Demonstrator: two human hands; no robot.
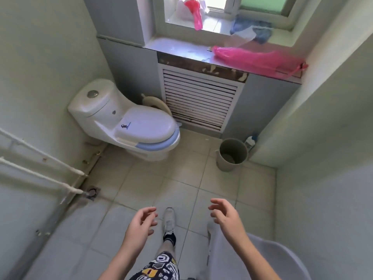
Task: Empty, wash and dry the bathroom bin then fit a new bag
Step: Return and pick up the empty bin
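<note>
The tiled floor (181, 184) spreads out ahead of and beneath both hands, pale square tiles running up to the far wall. Far ahead of the hands and up high, a grey ledge (177, 47) runs below the window, with a slatted white grille (199, 104) set in the wall beneath it. Ahead and off to the left of the left hand sits the toilet (125, 120), white, its lid down over a pale blue seat. On the ledge, well ahead of the right hand, a pink plastic bag (258, 59) lies stretched out flat; further back on the window sill rest a white bag with a pink one (191, 11) draped from it and a crumpled blue cloth (252, 27).

The bin (232, 154), a grey-green round bucket, stands upright on the floor ahead of the right hand, near the corner by the right wall, well apart from both hands. It has no bag in it. Just beyond it, against the wall, stands a small white bottle (251, 141).

The left hand (141, 223) hangs over the floor, fingers loosely curled, holding nothing. The right hand (226, 215) is likewise relaxed and holding nothing, fingers slightly bent toward the left hand. Between them, lower down, a white shoe (169, 219) rests on the tiles.
</note>
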